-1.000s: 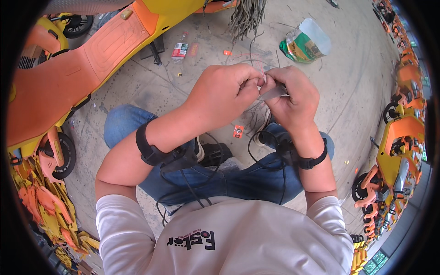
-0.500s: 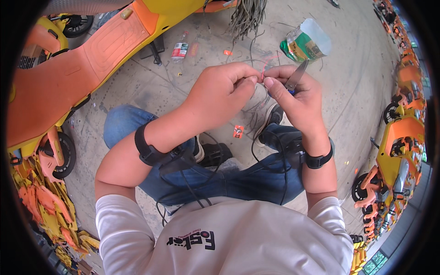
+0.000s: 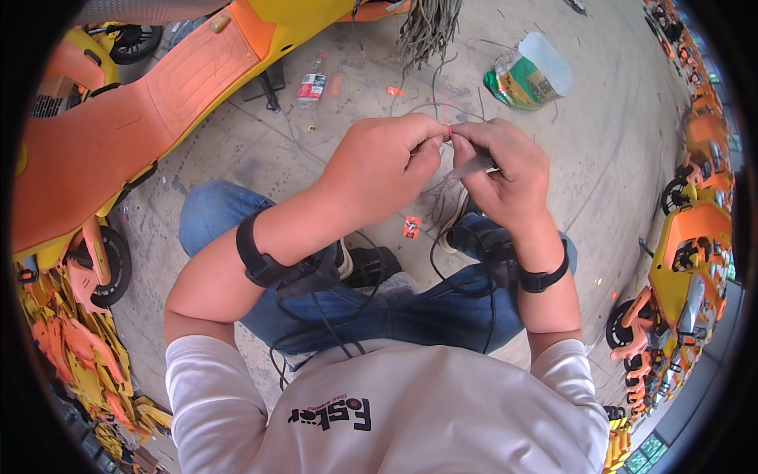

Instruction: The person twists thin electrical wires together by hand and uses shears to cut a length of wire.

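Observation:
My left hand (image 3: pixel 391 162) and my right hand (image 3: pixel 513 170) meet fingertip to fingertip in front of me. Both are closed in a pinch on a thin red wire (image 3: pixel 448 126), whose ends are partly hidden by the fingers. A pointed metal blade (image 3: pixel 472 166) is tucked in my right hand and juts out toward the left; its handle is hidden in the palm, so I cannot tell whether it is a knife or scissors. Just beyond the hands, a bundle of grey wires (image 3: pixel 426 35) hangs down, with loose strands trailing on the floor.
An orange and yellow scooter body (image 3: pixel 118 134) spans the left. A plastic bottle (image 3: pixel 311 87) and a cut-open green package (image 3: pixel 530 75) lie on the concrete floor. A small orange card (image 3: pixel 411 227) is between my feet. Scooters (image 3: pixel 687 245) line the right side; yellow-orange panels (image 3: pixel 83 347) are piled at left.
The blade in my right hand has swung from pointing up and away to pointing left and down. My right hand has turned slightly, and the pinched red wire has shifted a little left.

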Demonstrator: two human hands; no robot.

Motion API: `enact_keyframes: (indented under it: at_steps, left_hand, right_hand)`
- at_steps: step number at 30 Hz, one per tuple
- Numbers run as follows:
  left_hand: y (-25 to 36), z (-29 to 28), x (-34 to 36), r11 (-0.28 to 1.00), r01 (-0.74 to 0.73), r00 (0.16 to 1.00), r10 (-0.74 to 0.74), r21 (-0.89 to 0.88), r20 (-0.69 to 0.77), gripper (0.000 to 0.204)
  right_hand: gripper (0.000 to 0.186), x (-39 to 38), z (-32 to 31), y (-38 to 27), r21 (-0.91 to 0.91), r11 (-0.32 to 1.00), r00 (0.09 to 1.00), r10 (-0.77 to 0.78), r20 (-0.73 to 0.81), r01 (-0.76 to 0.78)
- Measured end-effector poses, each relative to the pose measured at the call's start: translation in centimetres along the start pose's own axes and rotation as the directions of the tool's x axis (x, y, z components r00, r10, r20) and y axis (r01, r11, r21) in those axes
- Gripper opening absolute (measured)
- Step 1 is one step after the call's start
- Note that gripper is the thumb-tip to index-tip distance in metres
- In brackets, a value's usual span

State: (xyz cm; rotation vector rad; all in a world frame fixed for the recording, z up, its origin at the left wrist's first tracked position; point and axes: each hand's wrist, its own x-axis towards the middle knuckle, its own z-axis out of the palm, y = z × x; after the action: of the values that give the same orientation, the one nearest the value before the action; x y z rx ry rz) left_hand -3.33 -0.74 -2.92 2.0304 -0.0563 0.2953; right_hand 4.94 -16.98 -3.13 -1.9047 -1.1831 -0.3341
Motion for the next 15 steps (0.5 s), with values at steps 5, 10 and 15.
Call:
enact_keyframes:
  at_steps: [5, 10, 15]
  left_hand:
    - [-0.2, 0.0, 0.0, 0.999, -0.042, 0.999, 0.042, 0.028, 0.000, 0.012]
    - [0.1, 0.0, 0.2, 0.993, -0.063, 0.998, 0.060, 0.097, 0.027, 0.016]
    - [-0.1, -0.2, 0.3, 0.994, -0.070, 0.997, 0.067, 0.082, 0.040, 0.022]
  right_hand:
    - [0.021, 0.0, 0.6, 0.1, -0.091, 0.992, 0.995, -0.093, -0.026, 0.091]
    - [0.022, 0.0, 1.0, 0.0, -0.136, 0.988, 0.995, -0.079, -0.059, 0.071]
    - [0.022, -0.1, 1.3, 0.0, -0.158, 0.986, 0.993, -0.069, -0.095, 0.053]
